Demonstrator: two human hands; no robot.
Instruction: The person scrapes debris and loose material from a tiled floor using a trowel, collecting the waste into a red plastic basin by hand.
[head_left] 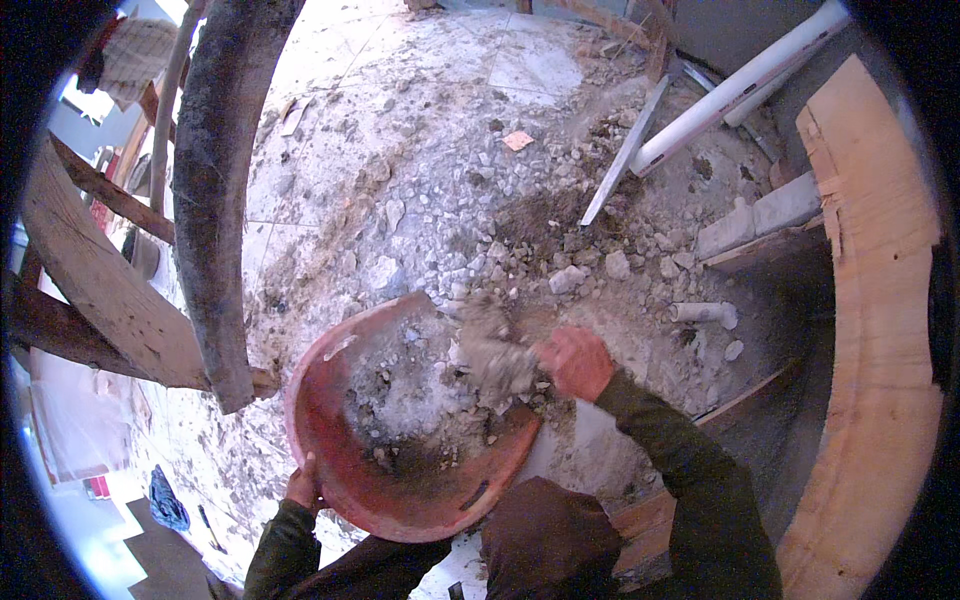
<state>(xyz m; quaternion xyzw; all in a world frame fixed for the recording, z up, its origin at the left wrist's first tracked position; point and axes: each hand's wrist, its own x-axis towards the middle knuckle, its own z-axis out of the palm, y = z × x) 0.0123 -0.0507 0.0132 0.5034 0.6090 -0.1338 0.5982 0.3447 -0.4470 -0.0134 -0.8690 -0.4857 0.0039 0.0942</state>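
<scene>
A worn red plastic tub (315,420), holding grey rubble and dust, sits low in front of my knees. My left hand (304,484) is closed on its left rim. My right hand (573,362), at the tub's right side, is closed at the edge of a blurred grey mass of debris (498,355) over the tub; I cannot make out what is in its fingers. Loose rubble (470,240) and soil cover the tiled floor beyond the tub.
Wooden boards and poles (210,200) stand at the left. White pipes (740,75), a thin strip (625,150) and a short pipe fitting (705,312) lie at the right, beside a long plywood piece (865,330). A blue crumpled item (168,500) lies at lower left.
</scene>
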